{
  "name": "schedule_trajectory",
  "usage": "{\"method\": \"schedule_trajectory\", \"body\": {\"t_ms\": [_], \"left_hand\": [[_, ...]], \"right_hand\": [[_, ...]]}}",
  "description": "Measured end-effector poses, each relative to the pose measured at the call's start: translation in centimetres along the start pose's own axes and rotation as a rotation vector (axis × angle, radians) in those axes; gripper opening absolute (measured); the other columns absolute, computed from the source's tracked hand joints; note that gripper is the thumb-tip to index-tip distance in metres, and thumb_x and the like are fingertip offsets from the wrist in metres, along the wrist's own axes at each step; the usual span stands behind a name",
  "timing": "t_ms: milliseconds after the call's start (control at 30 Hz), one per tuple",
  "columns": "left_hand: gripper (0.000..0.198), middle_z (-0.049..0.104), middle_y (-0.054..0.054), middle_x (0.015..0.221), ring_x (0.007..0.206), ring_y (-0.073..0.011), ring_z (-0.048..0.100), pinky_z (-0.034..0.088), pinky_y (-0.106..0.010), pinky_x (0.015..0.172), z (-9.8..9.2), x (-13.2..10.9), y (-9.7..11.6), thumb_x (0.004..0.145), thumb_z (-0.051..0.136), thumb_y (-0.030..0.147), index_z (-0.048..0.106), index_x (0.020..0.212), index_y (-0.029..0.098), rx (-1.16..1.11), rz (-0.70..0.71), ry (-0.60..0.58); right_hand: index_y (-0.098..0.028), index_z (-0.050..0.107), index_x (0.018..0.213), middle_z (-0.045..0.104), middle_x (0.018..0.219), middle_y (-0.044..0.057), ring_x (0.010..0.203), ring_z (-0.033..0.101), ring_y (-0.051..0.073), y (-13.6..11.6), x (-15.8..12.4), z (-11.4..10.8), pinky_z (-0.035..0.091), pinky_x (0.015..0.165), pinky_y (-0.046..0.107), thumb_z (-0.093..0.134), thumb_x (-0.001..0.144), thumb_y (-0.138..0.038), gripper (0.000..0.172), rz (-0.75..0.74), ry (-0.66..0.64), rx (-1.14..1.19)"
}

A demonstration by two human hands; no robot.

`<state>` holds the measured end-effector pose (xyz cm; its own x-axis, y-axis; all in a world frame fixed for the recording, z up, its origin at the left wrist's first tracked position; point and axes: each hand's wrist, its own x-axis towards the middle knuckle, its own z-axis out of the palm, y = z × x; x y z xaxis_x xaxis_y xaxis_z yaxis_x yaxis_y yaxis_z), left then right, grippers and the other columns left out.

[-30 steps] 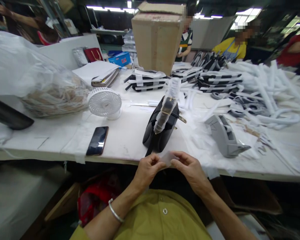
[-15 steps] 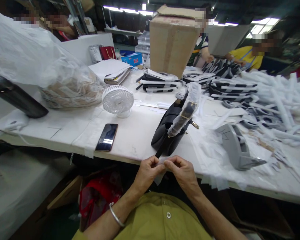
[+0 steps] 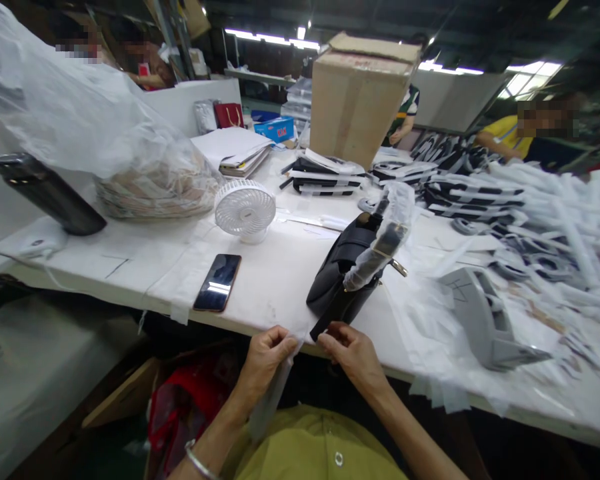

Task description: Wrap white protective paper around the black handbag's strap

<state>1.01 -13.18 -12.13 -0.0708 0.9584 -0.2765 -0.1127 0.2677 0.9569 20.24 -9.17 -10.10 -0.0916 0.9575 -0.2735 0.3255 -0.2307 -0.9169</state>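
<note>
My left hand (image 3: 263, 363) and my right hand (image 3: 350, 353) are closed in pinches just below the table's front edge. Between them they hold a thin translucent plastic sheet (image 3: 273, 397); it hangs down from my left fingers toward my lap. Right behind my hands a black handbag (image 3: 343, 270) lies on the white table (image 3: 130, 263). Its strap with a gold buckle is wrapped in clear plastic (image 3: 385, 237) and sticks up to the right. A black strap end of the bag hangs over the table edge near my right hand.
A phone (image 3: 218, 282) and a small white fan (image 3: 245, 210) sit left of the bag. A grey tape dispenser (image 3: 483, 320) stands at right amid white wrapping scraps. A cardboard box (image 3: 360, 93), stacked black pieces and a large plastic bag (image 3: 105, 147) lie farther back. Other people work at the far side.
My hands have dropped lower and spread apart a little, and the plastic sheet now hangs long from my left hand. The view has shifted left.
</note>
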Motion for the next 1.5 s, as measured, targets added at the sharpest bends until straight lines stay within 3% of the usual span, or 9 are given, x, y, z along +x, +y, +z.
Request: {"method": "schedule_trajectory", "body": {"t_ms": [133, 333, 533, 700, 800, 1100, 1500], "left_hand": [[0.041, 0.047, 0.004, 0.050, 0.047, -0.0080, 0.038, 0.030, -0.021, 0.049, -1.0, 0.0, -0.3, 0.075, 0.068, 0.053, 0.059, 0.060, 0.015, -0.002, 0.024, 0.014], [0.047, 0.043, 0.005, 0.051, 0.050, -0.0092, 0.036, 0.028, -0.022, 0.050, -1.5, 0.4, -1.2, 0.075, 0.066, 0.059, 0.058, 0.059, 0.016, 0.049, 0.050, 0.013], [0.042, 0.043, 0.004, 0.055, 0.054, -0.0104, 0.036, 0.030, -0.023, 0.053, -1.0, 0.9, -2.1, 0.078, 0.064, 0.054, 0.057, 0.061, 0.016, 0.091, 0.090, -0.023], [0.032, 0.048, 0.003, 0.057, 0.057, -0.0116, 0.040, 0.032, -0.024, 0.056, -0.8, 0.0, -1.4, 0.078, 0.065, 0.044, 0.062, 0.063, 0.015, 0.135, 0.103, -0.001], [0.027, 0.056, 0.002, 0.064, 0.062, -0.0126, 0.046, 0.036, -0.024, 0.060, -1.1, -0.9, -1.2, 0.079, 0.065, 0.040, 0.067, 0.069, 0.015, 0.154, 0.111, -0.018], [0.025, 0.060, 0.000, 0.059, 0.057, -0.0122, 0.048, 0.037, -0.024, 0.056, -2.8, -3.2, -2.8, 0.076, 0.070, 0.037, 0.070, 0.065, 0.015, 0.145, 0.085, 0.017], [0.025, 0.065, -0.001, 0.060, 0.058, -0.0138, 0.053, 0.040, -0.023, 0.056, -2.2, -3.1, -1.8, 0.074, 0.072, 0.039, 0.074, 0.067, 0.015, 0.080, 0.111, -0.032]], "right_hand": [[-0.017, 0.069, 0.079, 0.064, 0.057, 0.001, 0.052, 0.061, 0.019, -0.8, 0.2, 1.4, 0.047, 0.046, 0.027, 0.071, 0.071, -0.048, 0.032, 0.024, -0.045, 0.100], [-0.020, 0.055, 0.061, 0.061, 0.051, 0.000, 0.048, 0.059, 0.017, -0.6, 0.5, 1.7, 0.046, 0.047, 0.026, 0.071, 0.069, -0.053, 0.037, 0.036, -0.040, 0.124], [-0.021, 0.050, 0.061, 0.062, 0.050, 0.000, 0.049, 0.059, 0.017, -0.2, 0.4, 1.7, 0.045, 0.048, 0.025, 0.070, 0.070, -0.055, 0.040, 0.004, -0.078, 0.121], [-0.020, 0.055, 0.067, 0.066, 0.053, 0.001, 0.051, 0.062, 0.017, -1.5, -1.1, 1.3, 0.047, 0.052, 0.025, 0.072, 0.071, -0.056, 0.040, -0.003, -0.094, 0.153], [-0.020, 0.059, 0.075, 0.070, 0.061, 0.002, 0.058, 0.067, 0.018, -2.5, -2.2, 1.2, 0.050, 0.057, 0.025, 0.074, 0.072, -0.053, 0.037, -0.020, -0.103, 0.212], [-0.019, 0.065, 0.083, 0.075, 0.072, 0.005, 0.069, 0.071, 0.020, -3.9, -3.9, 2.0, 0.055, 0.068, 0.030, 0.076, 0.074, -0.048, 0.032, -0.074, -0.034, 0.336], [-0.018, 0.067, 0.078, 0.071, 0.070, 0.003, 0.065, 0.065, 0.018, -3.6, -3.4, 2.2, 0.052, 0.061, 0.028, 0.079, 0.069, -0.047, 0.032, -0.049, -0.051, 0.325]]}}
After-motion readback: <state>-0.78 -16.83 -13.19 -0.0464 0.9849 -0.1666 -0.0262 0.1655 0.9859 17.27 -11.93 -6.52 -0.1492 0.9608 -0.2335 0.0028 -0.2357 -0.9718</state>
